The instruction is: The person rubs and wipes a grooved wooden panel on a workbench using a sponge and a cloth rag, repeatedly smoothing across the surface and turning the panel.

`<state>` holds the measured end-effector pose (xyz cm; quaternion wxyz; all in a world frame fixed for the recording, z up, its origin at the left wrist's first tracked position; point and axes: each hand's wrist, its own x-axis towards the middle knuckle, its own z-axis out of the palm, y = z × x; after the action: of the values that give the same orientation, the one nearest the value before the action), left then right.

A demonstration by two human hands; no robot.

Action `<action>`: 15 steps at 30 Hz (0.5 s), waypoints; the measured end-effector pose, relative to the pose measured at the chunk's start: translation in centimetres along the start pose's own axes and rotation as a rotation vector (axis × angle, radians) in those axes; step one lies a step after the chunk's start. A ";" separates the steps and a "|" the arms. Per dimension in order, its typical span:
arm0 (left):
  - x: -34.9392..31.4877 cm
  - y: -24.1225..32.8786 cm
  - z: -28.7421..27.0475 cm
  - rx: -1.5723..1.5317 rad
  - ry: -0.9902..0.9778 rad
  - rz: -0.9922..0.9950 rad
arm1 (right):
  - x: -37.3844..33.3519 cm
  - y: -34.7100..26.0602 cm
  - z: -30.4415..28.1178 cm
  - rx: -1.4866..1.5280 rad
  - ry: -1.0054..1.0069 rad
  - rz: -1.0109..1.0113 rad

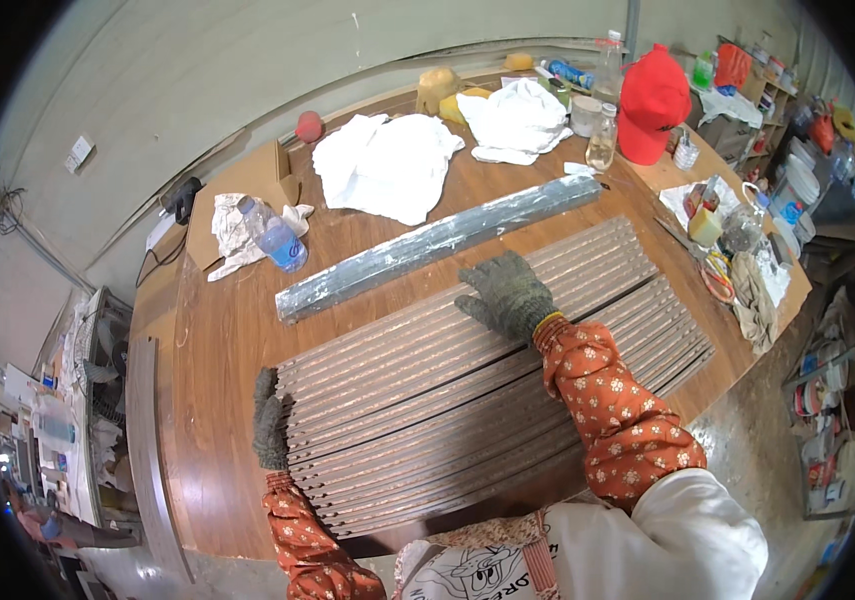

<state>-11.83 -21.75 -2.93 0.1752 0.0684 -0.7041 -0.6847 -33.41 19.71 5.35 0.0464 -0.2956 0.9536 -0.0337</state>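
Note:
Brown ridged strips [427, 420] lie side by side on the wooden table, with darker gaps between some rows. My right hand [507, 295], in a dark grey-green knit glove, rests palm down on the upper strips with its fingers spread. At the left ends of the strips is my left hand [269, 420], gloved alike. It is held edge-on against the ends, its fingers stretched out and pointing away from me. Both forearms wear orange flowered sleeves. Just beyond the strips lies a long grey bar [437, 240] with white smears.
White cloths [387, 165], a plastic bottle [277, 240] and a cardboard box [247, 185] sit farther back. A red cap [652, 105] and glass bottles stand at the back right. Orange-handled scissors [717, 278] and a rag [752, 300] lie near the right edge. A long board [152, 450] lies at left.

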 end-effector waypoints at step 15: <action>2.3 4.4 2.4 0.608 -0.079 -0.136 | 0.1 1.1 0.4 0.021 0.032 -0.032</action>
<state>-14.13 -20.07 1.80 0.0731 0.1381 -0.8767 -0.4550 -34.07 20.60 4.81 0.0335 -0.3099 0.9489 -0.0493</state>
